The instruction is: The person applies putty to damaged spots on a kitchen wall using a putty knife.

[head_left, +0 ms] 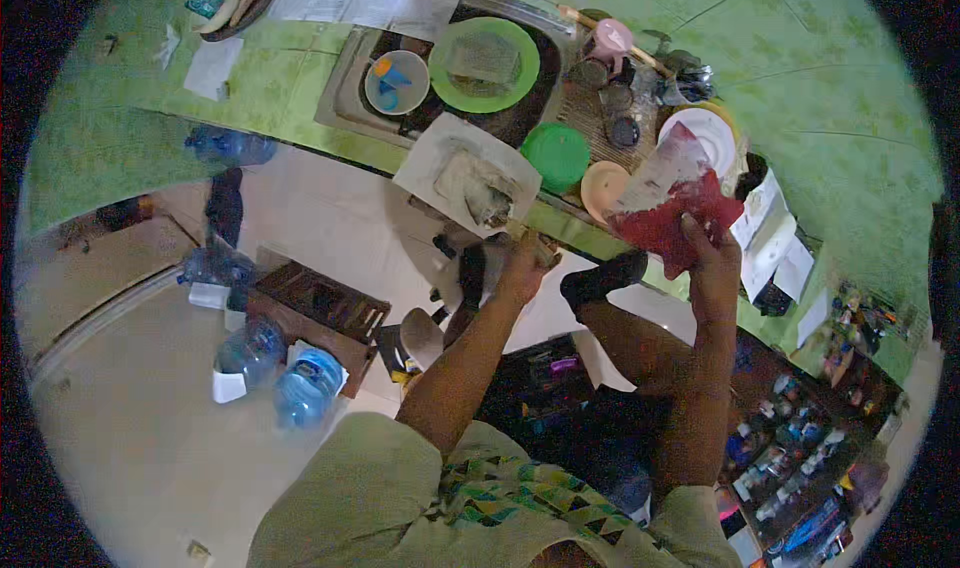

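In the head view my right hand (708, 253) pinches a limp, cloth-like piece (680, 208), deep red near my fingers and whitish grey at the far end. It hangs over the counter edge, in front of a white plate. My left hand (527, 266) is closed beside the near corner of a white square tray (420, 173). Something small and yellowish shows at its fingers, too blurred to name. A greyish lump with dark bits (485, 193) lies in the tray, which is tilted at the counter's front edge.
Behind the tray, a sink (345, 83) holds a bright green basin (530, 53) and a small bowl (412, 63). A green lid (557, 156), an orange bowl (603, 190) and a white plate (705, 138) stand to the right. Blue water bottles (308, 388) stand on the floor at left.
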A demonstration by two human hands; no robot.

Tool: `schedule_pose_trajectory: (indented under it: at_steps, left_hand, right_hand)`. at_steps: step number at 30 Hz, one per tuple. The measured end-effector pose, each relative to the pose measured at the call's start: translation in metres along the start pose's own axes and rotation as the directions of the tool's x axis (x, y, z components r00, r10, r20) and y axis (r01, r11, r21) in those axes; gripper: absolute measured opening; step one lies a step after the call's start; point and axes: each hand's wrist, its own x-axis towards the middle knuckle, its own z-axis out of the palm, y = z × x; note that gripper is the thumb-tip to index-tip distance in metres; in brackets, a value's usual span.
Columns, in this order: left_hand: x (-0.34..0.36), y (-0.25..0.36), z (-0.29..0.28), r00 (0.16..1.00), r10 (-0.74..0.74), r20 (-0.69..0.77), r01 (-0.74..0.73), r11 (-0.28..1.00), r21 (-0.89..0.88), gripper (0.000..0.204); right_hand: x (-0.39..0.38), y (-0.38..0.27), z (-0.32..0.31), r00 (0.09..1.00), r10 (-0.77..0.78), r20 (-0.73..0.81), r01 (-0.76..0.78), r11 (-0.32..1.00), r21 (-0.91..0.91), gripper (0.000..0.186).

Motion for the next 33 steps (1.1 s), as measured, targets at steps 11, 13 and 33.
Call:
schedule_pose_trajectory:
  at_steps: [11,13,33]
  left_hand:
    - [-0.027,0.030,-0.030,0.964,0.260,-0.060,-0.214,0.887,0.409,0.021]
    - [-0.030,0.029,-0.007,0.983,0.121,-0.141,-0.081,0.961,0.266,0.022]
    - [-0.105,0.081,-0.042,0.910,0.410,0.070,-0.199,0.283,0.938,0.041]
  right_hand:
    - [0.005,-0.046,0.040,0.999,-0.020,0.049,0.030,0.977,-0.212,0.033]
    - [0.008,-0.035,0.024,0.998,-0.055,0.014,0.056,0.969,-0.240,0.032]
    - [0.049,0.040,0.039,0.976,0.033,0.215,-0.031,0.999,-0.013,0.026]
